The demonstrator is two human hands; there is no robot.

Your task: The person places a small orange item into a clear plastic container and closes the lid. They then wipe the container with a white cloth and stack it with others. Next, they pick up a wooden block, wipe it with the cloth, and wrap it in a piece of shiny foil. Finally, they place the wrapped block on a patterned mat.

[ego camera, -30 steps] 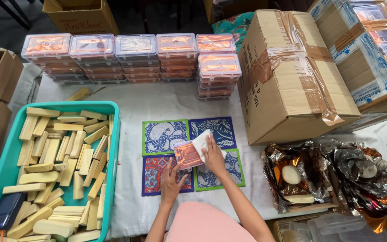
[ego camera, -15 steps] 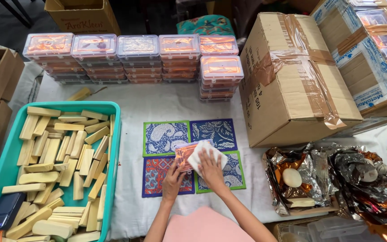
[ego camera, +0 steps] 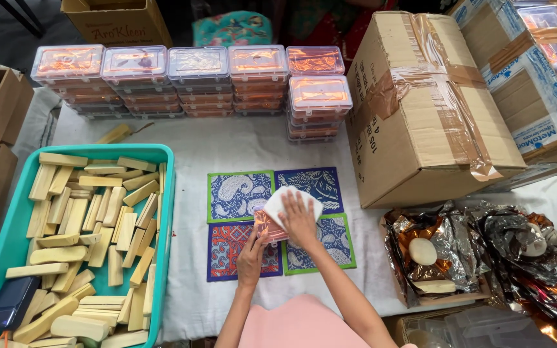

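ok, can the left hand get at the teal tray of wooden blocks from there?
Probably yes: the left hand rests on the small box, and only bare cloth and a blue mat lie between it and the teal tray.

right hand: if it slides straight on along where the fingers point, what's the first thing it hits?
The right hand lies flat on a white cloth, fingers pointing up-table. Straight on, it would first cross the dark blue patterned mat, then bare tablecloth before the stacked clear boxes.
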